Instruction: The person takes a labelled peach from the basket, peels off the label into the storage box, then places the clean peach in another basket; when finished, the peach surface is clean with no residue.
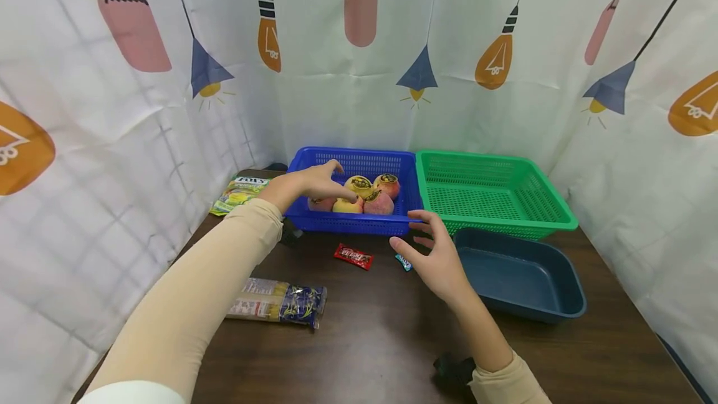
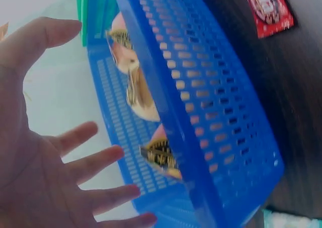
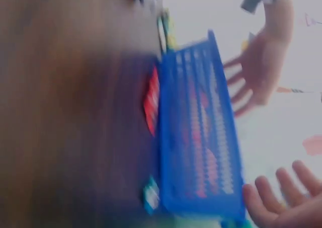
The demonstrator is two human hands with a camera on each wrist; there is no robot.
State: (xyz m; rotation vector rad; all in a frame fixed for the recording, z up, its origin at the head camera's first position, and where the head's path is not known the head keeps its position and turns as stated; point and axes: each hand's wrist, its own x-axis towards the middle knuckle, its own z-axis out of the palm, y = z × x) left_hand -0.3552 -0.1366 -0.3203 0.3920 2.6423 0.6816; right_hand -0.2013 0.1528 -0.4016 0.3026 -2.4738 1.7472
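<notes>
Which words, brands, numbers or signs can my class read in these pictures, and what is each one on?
"FOX'S": on the yellow-green bag.
Red wrapper: white lettering, too blurred to read surely.
Peaches: dark lettering on their labels, too blurred to read.
Blue-and-clear packet: print too small to read.
Small blue wrapper: marks too small to read.

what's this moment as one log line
left hand: empty, over blue basket | right hand: empty, near basket's right front corner | peaches: in basket
</notes>
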